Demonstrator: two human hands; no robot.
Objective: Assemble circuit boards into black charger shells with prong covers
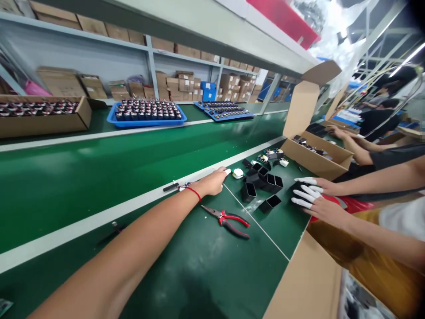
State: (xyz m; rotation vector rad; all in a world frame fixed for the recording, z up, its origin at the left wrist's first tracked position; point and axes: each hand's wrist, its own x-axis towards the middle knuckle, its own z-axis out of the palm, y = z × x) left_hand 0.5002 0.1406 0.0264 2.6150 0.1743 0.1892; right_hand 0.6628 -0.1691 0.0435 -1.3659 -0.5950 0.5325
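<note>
Lying at three o'clock, just off the tips of the left hand [216, 181], is a rounded white component [237, 173]; whether that curled grip holds anything, I cannot tell.

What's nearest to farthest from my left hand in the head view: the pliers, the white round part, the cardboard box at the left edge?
From your left hand:
1. White round part, just to its right
2. Pliers, below it
3. Cardboard box, far left
</note>
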